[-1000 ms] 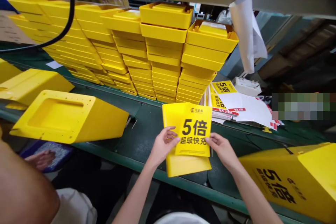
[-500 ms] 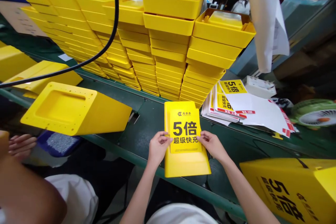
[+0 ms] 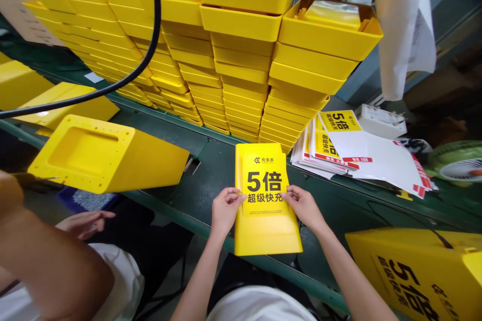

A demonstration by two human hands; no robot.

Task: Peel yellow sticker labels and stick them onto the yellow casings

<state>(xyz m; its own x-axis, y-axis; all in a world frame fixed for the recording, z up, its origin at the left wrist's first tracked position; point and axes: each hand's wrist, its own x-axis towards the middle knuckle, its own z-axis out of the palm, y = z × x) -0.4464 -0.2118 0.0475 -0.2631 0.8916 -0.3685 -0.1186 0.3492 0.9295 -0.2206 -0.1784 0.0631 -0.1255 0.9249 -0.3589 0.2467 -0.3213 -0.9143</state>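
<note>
A flat yellow plastic cover (image 3: 263, 233) lies on the green bench (image 3: 211, 170) in front of me. On it lies a yellow sticker (image 3: 264, 183) printed with a black "5" and Chinese characters. My left hand (image 3: 225, 210) pinches the sticker's lower left edge. My right hand (image 3: 304, 205) pinches its lower right edge. Both thumbs press on the sticker's face.
Tall stacks of yellow trays (image 3: 241, 60) line the back of the bench. A pile of sticker sheets (image 3: 339, 148) lies to the right. A yellow housing (image 3: 105, 155) lies left, a labelled one (image 3: 417, 271) at lower right. A co-worker's arm (image 3: 45, 261) fills the lower left. A black cable (image 3: 124, 77) hangs across.
The sticker has come down from a tilted, lifted hold to lie square on the cover. Both hands stayed at its lower edges. The co-worker's hand has shifted at lower left.
</note>
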